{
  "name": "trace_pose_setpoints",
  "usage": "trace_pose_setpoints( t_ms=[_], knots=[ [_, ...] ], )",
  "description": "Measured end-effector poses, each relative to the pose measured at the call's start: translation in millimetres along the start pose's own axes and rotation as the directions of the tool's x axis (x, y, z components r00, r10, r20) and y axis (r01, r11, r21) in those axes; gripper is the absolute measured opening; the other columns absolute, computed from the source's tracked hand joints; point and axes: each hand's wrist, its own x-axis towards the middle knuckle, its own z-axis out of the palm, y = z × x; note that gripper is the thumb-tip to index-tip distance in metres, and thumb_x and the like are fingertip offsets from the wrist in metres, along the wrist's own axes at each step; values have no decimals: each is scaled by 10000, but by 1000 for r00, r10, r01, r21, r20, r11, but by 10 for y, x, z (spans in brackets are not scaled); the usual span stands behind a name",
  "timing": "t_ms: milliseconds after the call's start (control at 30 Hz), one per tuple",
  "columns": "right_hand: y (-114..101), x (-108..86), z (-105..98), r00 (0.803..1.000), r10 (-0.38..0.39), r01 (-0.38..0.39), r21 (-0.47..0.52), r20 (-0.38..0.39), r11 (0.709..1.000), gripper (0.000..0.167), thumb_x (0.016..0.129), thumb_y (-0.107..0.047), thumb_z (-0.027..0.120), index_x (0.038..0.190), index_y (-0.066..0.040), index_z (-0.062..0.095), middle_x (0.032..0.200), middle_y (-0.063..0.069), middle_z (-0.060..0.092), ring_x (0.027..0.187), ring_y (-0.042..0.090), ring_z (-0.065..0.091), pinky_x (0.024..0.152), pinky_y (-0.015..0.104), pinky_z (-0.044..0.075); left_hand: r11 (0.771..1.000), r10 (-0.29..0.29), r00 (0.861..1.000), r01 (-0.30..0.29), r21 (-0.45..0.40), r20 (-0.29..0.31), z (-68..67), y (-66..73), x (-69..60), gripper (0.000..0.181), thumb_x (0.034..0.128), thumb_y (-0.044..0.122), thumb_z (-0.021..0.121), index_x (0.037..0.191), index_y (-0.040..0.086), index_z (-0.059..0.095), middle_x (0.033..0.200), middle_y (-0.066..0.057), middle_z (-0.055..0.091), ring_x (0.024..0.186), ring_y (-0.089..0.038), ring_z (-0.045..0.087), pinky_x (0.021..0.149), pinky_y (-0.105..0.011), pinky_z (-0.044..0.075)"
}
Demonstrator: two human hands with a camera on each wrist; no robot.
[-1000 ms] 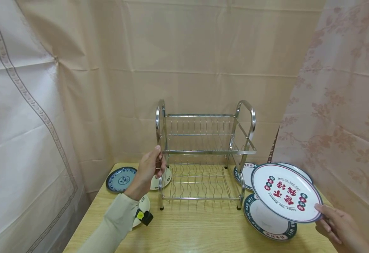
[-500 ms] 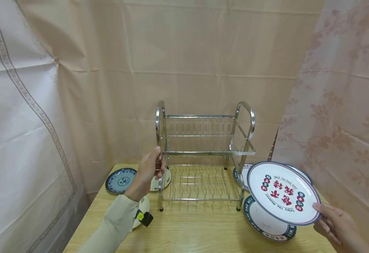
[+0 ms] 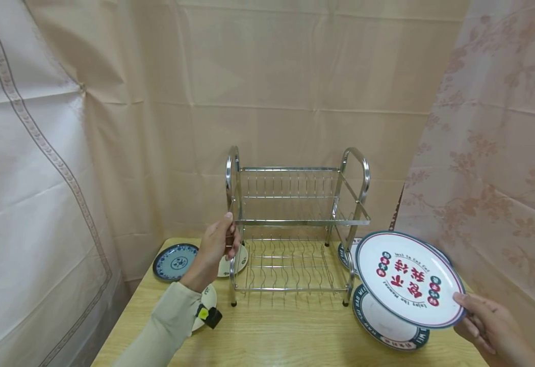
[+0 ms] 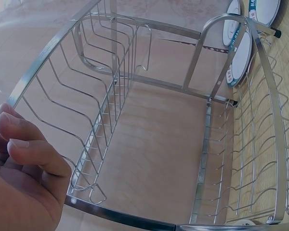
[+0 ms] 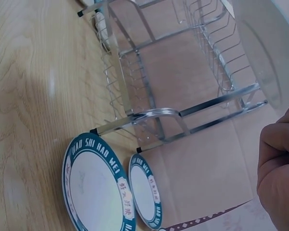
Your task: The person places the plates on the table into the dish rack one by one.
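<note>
Plate [image 3: 409, 279] pinched by the right hand [image 3: 492, 326] seems stiff and breakable to me, best held at the rim [image 3: 459, 284] nearest that hand (left hand [image 3: 213, 248] grips the rack [image 3: 295, 223]).

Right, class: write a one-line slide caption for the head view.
Left hand gripping a two-tier metal dish rack, right hand holding a red-lettered plate over a wood-grain table.

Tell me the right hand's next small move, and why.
Probably move the plate leftward toward the rack: the right hand holds it by its rim, off the table, and the left hand grips the rack.
</note>
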Motion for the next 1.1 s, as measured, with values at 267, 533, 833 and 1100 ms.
trace_pose_setpoints(
  t_ms=[267,533,833,1100],
  knots=[
    [-32,15,38,997,-48,47,-21,-52,999,474,1120,-71,332,799,-73,680,546,-70,514,478,304,20,417,405,-22,1000,6,1000,-6,-4,-7,-4,-11,3,465,1082,503,435,849,101,451,681,-25,535,500,-113,428,460,-214,348],
    [-111,24,96,996,-35,33,-18,-78,999,486,1123,-77,330,841,-70,727,530,-50,491,484,308,39,442,405,-5,1000,9,1000,-9,-10,-5,-1,-4,1,465,1084,498,434,842,102,448,678,-25,533,502,-113,427,461,-214,346],
    [-189,50,127,990,-110,109,-24,-85,994,474,1119,-51,338,887,-47,750,550,-41,497,477,307,69,454,401,68,1000,19,1000,-19,-12,10,21,0,12,456,1092,485,419,846,102,442,678,-26,528,510,-118,426,466,-218,347],
    [-273,109,147,983,-141,132,-77,-119,988,417,1121,-76,376,860,-24,698,614,7,501,524,284,197,551,264,429,1000,12,1000,-12,-21,10,21,-9,9,463,1097,482,410,844,95,437,676,-27,524,512,-123,424,471,-216,346]
  ],
)
